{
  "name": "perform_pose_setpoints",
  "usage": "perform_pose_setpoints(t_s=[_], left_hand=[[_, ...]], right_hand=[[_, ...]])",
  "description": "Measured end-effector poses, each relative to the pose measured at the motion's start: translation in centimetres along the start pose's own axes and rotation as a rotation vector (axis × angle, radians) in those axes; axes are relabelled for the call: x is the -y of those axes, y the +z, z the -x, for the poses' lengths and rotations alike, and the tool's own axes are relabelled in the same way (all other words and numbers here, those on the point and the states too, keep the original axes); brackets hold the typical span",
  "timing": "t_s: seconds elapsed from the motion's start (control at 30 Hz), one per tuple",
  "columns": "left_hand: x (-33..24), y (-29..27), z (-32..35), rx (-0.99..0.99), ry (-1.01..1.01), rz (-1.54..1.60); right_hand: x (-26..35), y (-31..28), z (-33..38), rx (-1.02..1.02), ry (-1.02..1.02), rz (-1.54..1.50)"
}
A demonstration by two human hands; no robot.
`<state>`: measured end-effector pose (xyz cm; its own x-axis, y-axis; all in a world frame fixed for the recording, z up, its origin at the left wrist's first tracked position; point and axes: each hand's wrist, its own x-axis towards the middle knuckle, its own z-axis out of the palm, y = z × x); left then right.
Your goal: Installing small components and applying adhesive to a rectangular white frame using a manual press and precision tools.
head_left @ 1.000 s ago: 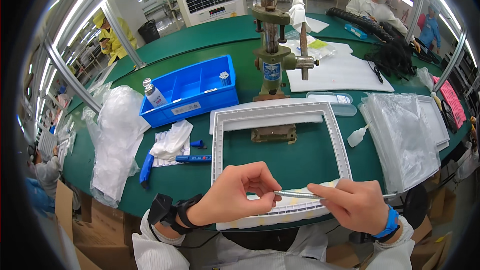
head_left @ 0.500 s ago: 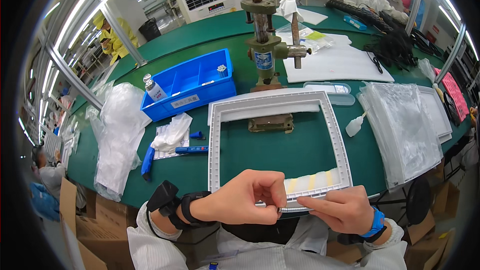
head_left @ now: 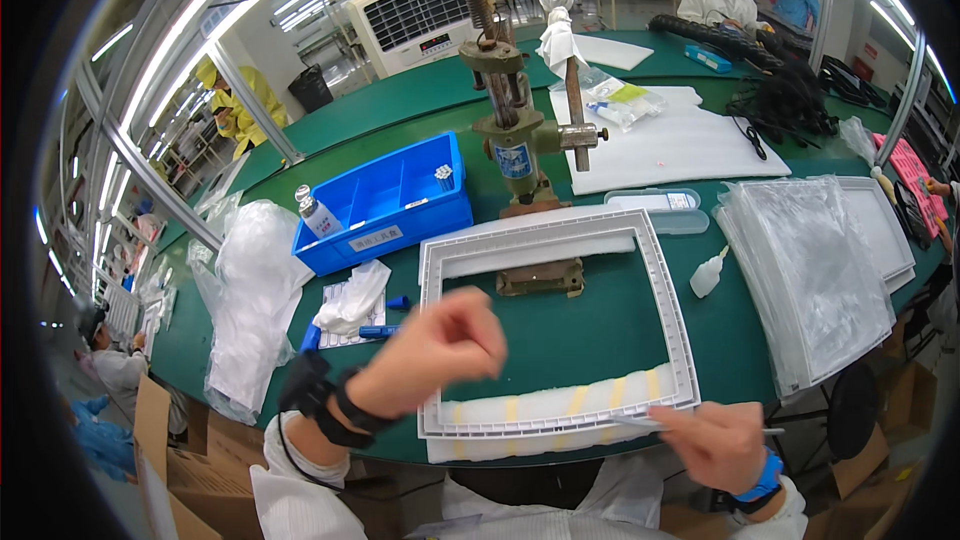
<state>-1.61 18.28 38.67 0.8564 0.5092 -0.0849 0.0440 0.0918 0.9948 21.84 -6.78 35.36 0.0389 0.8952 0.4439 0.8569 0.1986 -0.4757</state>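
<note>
Green counter: my left hand, grip curled closed (holding nothing visible), hovers over white frame; right hand, at 5 o'clock, pinches tweezers to work its strip.

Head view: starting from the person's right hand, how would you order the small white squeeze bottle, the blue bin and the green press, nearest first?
From the right hand:
1. Small white squeeze bottle, just beyond the white frame's right side.
2. Green press, mid-table behind the frame.
3. Blue bin, far across on the left.

Frame at the bench's near edge, press behind it

The rectangular frame lies before the hand press; a parts bin sits to its left, stacked sheets to its right.
</note>
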Motion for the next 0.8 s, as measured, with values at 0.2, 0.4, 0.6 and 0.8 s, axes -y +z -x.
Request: perform_pose_setpoints(t_s=[0.2,0.4,0.6,0.8], left_hand=[[-0.9,-5.7,-4.1,-0.224,-0.068,-0.027],[1.1,-7.5,-8.3,-0.173,-0.197,0.102],[1.6,-8.0,-11.1,-0.261,-0.127,-0.066],[2.7,-7.8,-13.5,-0.237,0.100,-0.408]], right_hand=[[-4.5,0.8,3.0,-0.345,0.442,-0.168],[-7.8,3.3,5.4,-0.431,0.702,-0.556],[-9.5,4.7,5.9,-0.467,0.777,-0.649],[-9.4,4.6,6.1,-0.461,0.803,-0.611]])
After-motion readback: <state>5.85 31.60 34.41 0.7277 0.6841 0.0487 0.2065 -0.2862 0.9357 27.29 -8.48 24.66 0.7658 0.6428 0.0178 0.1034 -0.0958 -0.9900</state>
